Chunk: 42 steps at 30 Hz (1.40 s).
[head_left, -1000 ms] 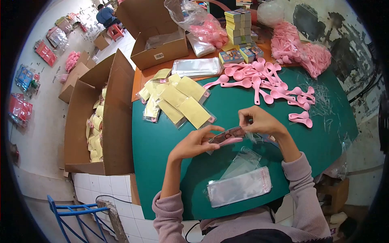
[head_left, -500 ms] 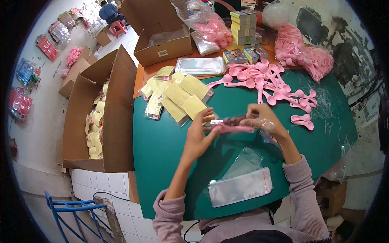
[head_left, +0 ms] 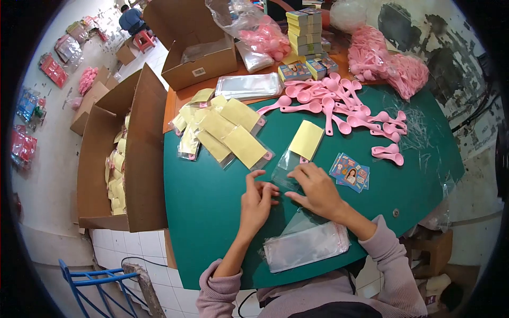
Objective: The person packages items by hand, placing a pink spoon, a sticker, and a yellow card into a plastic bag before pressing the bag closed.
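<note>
Lowered from mid-air, the packet now lies on the tabletop. The right hand presses its open end flat with fingers together, while the left hand pinches the flap edge. Sealing looks unfinished, and many loose spoons remain.

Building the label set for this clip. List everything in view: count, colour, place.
table: one, green, under it all
yellow-card packet: one, clear bag with yellow card, centre
finished packets: pile, yellow, left of centre
loose spoons: many, pink, far right
bagged spoons: heap, pink, far right corner
sticker cards: few, multicolour, right of the hands
empty bags: stack, clear, near edge
big box: one, brown, left of table, holds yellow packets
far box: one, brown, far edge
small boxes: stacks, yellow and blue, far edge
other person: one, blue top, far left
left hand: fingers pinched by packet's clear end
right hand: flat on packet's clear end
</note>
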Each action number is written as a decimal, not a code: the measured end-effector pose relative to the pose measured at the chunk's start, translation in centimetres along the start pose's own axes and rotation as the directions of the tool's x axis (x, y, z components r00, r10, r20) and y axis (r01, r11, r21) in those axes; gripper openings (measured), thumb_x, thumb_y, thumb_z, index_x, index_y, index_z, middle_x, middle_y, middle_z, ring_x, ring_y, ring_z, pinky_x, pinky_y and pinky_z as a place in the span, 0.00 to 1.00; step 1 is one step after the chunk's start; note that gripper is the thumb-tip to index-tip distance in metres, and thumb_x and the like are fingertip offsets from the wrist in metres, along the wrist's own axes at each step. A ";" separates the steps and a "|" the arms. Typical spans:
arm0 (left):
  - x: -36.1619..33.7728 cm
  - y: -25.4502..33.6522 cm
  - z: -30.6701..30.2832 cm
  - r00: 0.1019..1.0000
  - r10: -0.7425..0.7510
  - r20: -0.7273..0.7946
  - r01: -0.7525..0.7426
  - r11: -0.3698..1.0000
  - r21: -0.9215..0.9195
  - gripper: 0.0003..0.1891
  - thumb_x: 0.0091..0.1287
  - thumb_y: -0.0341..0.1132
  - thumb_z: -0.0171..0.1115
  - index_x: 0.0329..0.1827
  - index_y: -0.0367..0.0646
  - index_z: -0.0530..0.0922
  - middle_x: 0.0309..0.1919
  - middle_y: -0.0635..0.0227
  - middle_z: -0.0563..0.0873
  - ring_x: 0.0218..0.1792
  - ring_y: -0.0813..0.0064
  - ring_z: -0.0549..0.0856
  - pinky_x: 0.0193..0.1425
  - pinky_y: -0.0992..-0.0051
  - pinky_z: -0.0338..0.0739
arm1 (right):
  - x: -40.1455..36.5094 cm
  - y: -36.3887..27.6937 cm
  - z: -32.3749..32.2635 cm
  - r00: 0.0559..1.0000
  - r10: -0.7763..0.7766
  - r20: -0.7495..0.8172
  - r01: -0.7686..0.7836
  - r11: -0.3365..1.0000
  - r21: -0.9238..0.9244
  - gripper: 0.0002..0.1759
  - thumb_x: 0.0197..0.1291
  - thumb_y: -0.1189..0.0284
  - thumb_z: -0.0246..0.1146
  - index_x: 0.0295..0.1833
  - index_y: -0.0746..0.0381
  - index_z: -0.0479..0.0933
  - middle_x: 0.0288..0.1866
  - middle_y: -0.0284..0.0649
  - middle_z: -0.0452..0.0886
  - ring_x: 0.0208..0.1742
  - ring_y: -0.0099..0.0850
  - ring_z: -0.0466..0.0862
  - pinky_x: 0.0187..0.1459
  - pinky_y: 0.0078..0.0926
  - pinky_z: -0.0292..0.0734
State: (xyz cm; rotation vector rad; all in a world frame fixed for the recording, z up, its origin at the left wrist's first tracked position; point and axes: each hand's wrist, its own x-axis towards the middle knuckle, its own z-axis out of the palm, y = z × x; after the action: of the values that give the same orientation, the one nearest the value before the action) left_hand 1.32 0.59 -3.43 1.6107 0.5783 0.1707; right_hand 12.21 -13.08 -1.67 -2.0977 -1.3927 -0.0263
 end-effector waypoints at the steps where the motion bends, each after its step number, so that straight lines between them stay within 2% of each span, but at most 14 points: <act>1: 0.1 -0.1 0.1 0.995 0.033 -0.090 -0.031 0.999 0.019 0.14 0.71 0.32 0.45 0.58 0.39 0.61 0.39 0.60 0.79 0.43 0.75 0.81 0.42 0.76 0.80 | 0.1 0.3 1.0 0.999 -0.024 -0.044 0.023 0.999 -0.022 0.13 0.49 0.70 0.65 0.40 0.63 0.74 0.40 0.42 0.73 0.45 0.41 0.75 0.46 0.35 0.70; 4: 0.4 -0.8 0.1 0.988 0.078 -0.136 -0.088 0.994 -0.071 0.15 0.72 0.33 0.44 0.58 0.39 0.61 0.40 0.59 0.80 0.44 0.74 0.81 0.42 0.77 0.80 | 0.1 1.8 2.3 0.992 0.014 0.122 -0.021 0.998 0.052 0.09 0.49 0.74 0.63 0.37 0.63 0.73 0.36 0.41 0.73 0.42 0.41 0.75 0.44 0.34 0.70; 8: 0.5 -0.6 -0.1 0.998 0.003 -0.068 -0.019 0.974 -0.225 0.16 0.72 0.35 0.44 0.59 0.39 0.61 0.41 0.58 0.81 0.44 0.72 0.82 0.43 0.76 0.80 | -0.1 2.1 0.3 0.984 -0.165 0.060 0.153 0.975 0.163 0.07 0.50 0.75 0.61 0.35 0.63 0.72 0.33 0.41 0.72 0.39 0.41 0.75 0.42 0.34 0.70; 11: 0.6 -0.1 0.0 0.980 -0.100 0.173 0.157 0.922 -0.354 0.19 0.71 0.36 0.47 0.61 0.40 0.59 0.41 0.56 0.83 0.41 0.69 0.84 0.45 0.76 0.79 | -0.5 1.3 -1.6 0.985 -0.140 0.101 0.106 0.953 0.285 0.06 0.50 0.74 0.62 0.34 0.62 0.73 0.34 0.41 0.72 0.39 0.40 0.74 0.42 0.34 0.69; 14: 0.2 -0.1 0.2 0.954 -0.093 0.284 0.184 0.932 -0.313 0.20 0.69 0.30 0.49 0.63 0.39 0.58 0.40 0.54 0.82 0.40 0.71 0.84 0.45 0.76 0.80 | -0.6 0.8 -2.3 0.958 -0.239 0.161 0.205 0.958 0.200 0.08 0.50 0.72 0.63 0.35 0.61 0.73 0.36 0.40 0.72 0.40 0.40 0.74 0.43 0.34 0.68; 18: 0.1 0.5 -0.3 0.914 -0.135 0.382 0.276 0.898 -0.344 0.25 0.68 0.31 0.52 0.66 0.41 0.56 0.41 0.58 0.83 0.41 0.73 0.84 0.47 0.74 0.79 | -1.2 -0.2 -1.4 0.974 -0.113 0.194 0.072 0.976 0.207 0.11 0.49 0.71 0.65 0.37 0.61 0.72 0.37 0.40 0.72 0.41 0.39 0.74 0.44 0.34 0.67; 22: 0.0 -0.3 0.2 0.916 -0.108 0.386 0.266 0.885 -0.383 0.27 0.68 0.32 0.52 0.68 0.42 0.54 0.40 0.60 0.82 0.42 0.73 0.83 0.46 0.75 0.80 | -1.6 -0.8 -0.2 0.995 -0.005 0.100 -0.008 0.991 0.136 0.10 0.50 0.73 0.63 0.36 0.63 0.71 0.35 0.42 0.71 0.40 0.41 0.74 0.42 0.37 0.67; 24: -0.1 -0.9 0.5 0.941 -0.039 0.337 0.130 0.959 -0.253 0.29 0.69 0.33 0.51 0.70 0.43 0.51 0.40 0.61 0.82 0.44 0.75 0.82 0.45 0.75 0.80 | -1.7 -0.9 -0.1 0.991 0.060 0.117 -0.082 0.977 0.194 0.09 0.50 0.74 0.62 0.36 0.63 0.70 0.35 0.43 0.71 0.39 0.42 0.74 0.43 0.39 0.67; 28: -0.4 0.3 1.0 0.955 -0.103 0.278 0.131 0.988 -0.086 0.29 0.70 0.34 0.50 0.71 0.44 0.49 0.40 0.61 0.81 0.44 0.76 0.81 0.45 0.75 0.80 | -2.0 -0.3 0.3 0.967 0.123 0.221 -0.180 0.948 0.261 0.08 0.50 0.75 0.61 0.34 0.64 0.69 0.34 0.45 0.71 0.38 0.45 0.74 0.43 0.41 0.68; 30: -0.2 0.7 1.0 0.956 -0.150 0.252 0.218 0.939 -0.268 0.29 0.68 0.30 0.51 0.70 0.44 0.51 0.39 0.60 0.82 0.42 0.78 0.81 0.43 0.76 0.80 | -2.1 -0.6 0.3 0.981 0.051 0.188 -0.100 0.960 0.261 0.07 0.50 0.75 0.60 0.34 0.64 0.69 0.33 0.45 0.71 0.38 0.45 0.73 0.42 0.40 0.68; 35: 0.0 -0.1 1.2 0.979 -0.057 0.198 0.084 0.988 -0.131 0.30 0.64 0.25 0.53 0.69 0.44 0.54 0.36 0.59 0.84 0.37 0.77 0.82 0.40 0.77 0.79 | -2.4 -1.5 -0.1 0.978 -0.125 0.167 0.083 0.967 0.239 0.06 0.50 0.75 0.60 0.32 0.63 0.70 0.33 0.45 0.72 0.38 0.45 0.74 0.42 0.40 0.69; 38: 0.3 -0.6 1.0 0.989 -0.058 0.139 0.081 0.983 -0.167 0.28 0.64 0.24 0.53 0.67 0.42 0.57 0.36 0.59 0.84 0.36 0.77 0.82 0.41 0.79 0.78 | -2.3 -0.1 -2.0 0.919 -0.184 0.348 0.018 0.902 0.431 0.07 0.51 0.74 0.62 0.32 0.63 0.70 0.33 0.44 0.73 0.37 0.40 0.75 0.41 0.36 0.70; 40: 0.5 -0.4 0.8 0.993 -0.057 0.105 0.078 0.975 -0.206 0.26 0.64 0.24 0.53 0.66 0.41 0.58 0.37 0.58 0.84 0.36 0.77 0.82 0.41 0.79 0.78 | -1.6 0.7 -5.9 0.773 -0.189 0.606 -0.226 0.810 0.541 0.09 0.52 0.72 0.64 0.33 0.64 0.71 0.32 0.40 0.73 0.34 0.31 0.74 0.38 0.29 0.70; 42: 0.3 0.2 0.7 0.983 -0.077 0.167 0.131 0.931 -0.342 0.18 0.66 0.25 0.51 0.59 0.38 0.66 0.39 0.60 0.83 0.37 0.79 0.82 0.41 0.81 0.78 | -1.6 4.2 -10.4 0.831 -0.170 0.530 -0.184 0.815 0.550 0.11 0.51 0.72 0.66 0.32 0.65 0.71 0.29 0.35 0.71 0.31 0.24 0.71 0.35 0.22 0.68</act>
State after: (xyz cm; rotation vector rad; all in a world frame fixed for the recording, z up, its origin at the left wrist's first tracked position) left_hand 1.98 0.09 -3.38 1.2293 0.4840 0.0663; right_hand 18.23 -20.66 4.26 -1.6213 -1.4567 0.9838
